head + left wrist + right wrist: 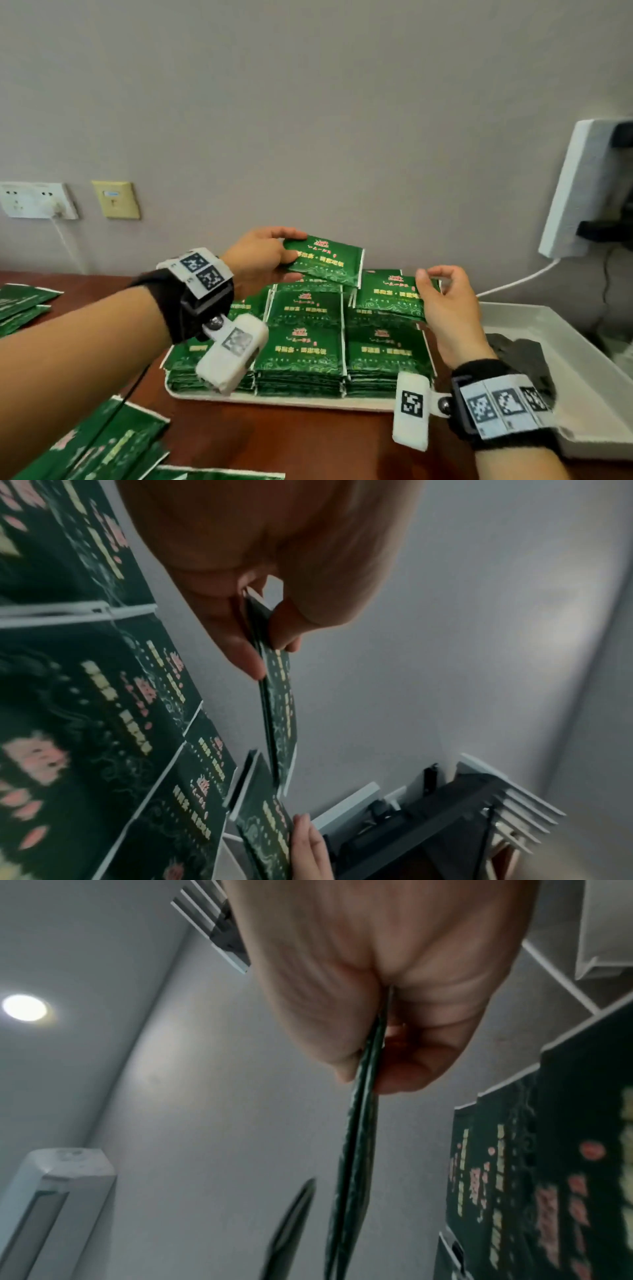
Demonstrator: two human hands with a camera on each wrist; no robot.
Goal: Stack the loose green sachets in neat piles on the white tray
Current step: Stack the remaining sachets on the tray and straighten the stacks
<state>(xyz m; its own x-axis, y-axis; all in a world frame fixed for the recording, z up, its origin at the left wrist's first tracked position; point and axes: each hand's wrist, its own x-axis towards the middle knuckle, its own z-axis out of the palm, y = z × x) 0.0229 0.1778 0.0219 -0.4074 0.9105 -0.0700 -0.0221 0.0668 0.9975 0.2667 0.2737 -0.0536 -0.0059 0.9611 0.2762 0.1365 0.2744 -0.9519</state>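
The left hand (260,255) pinches one green sachet (325,260) above the stacked piles (305,346). The right hand (448,308) pinches another sachet (387,294) over the white tray (291,401).

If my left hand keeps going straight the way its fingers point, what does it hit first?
Probably the sachet in the right hand. The left hand points rightward, its own sachet leading; that one sits slightly higher, so it might pass over, depth unclear.

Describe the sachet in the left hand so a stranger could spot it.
Find the white tray packed with green piles. Above its far edge, the left hand pinches one sachet. Unlike its neighbours, it is tilted in mid-air, touching no pile.
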